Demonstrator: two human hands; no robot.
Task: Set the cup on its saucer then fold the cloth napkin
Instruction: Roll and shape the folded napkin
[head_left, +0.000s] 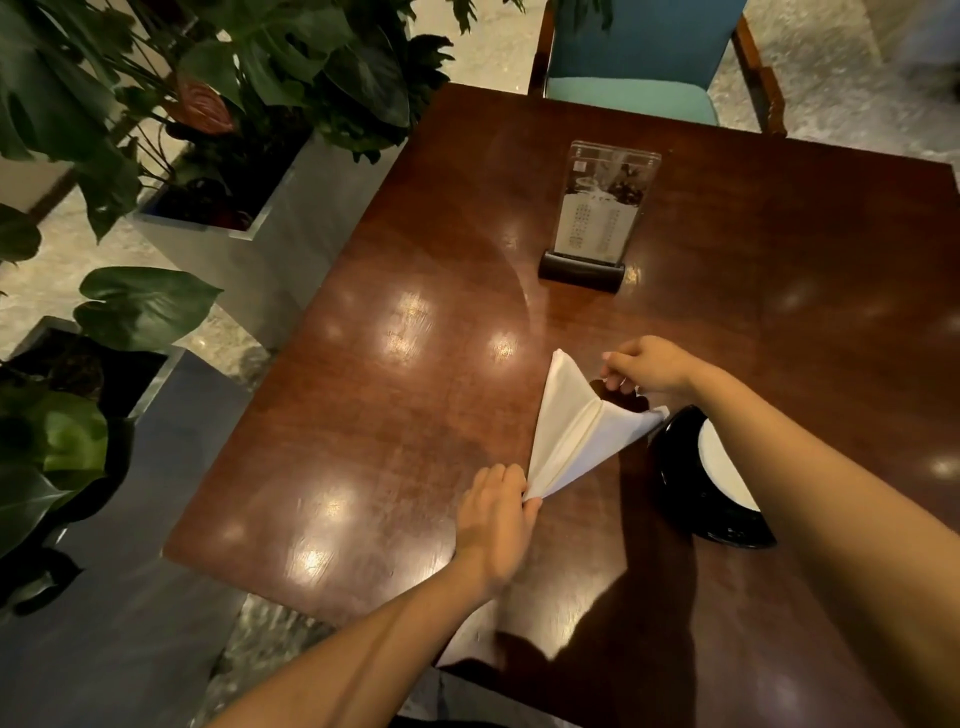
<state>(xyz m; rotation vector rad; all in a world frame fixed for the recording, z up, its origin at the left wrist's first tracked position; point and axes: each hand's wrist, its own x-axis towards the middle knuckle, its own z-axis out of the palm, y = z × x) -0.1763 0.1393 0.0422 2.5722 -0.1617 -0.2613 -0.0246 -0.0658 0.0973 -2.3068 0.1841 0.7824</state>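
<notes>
A white cloth napkin (576, 423) lies folded into a long pointed shape on the dark wooden table (363, 415). My left hand (493, 525) pinches its near tip. My right hand (649, 366) pinches an edge of the napkin at the far right, lifting that fold slightly. To the right of the napkin sits a black dish with a white inside (696, 483), partly hidden under my right forearm. I cannot tell whether it is the cup, the saucer or both.
A clear menu stand on a black base (592, 218) rises at the table's middle back. A teal chair (639, 57) stands behind the far edge. Planters with big green leaves (171, 104) line the left side.
</notes>
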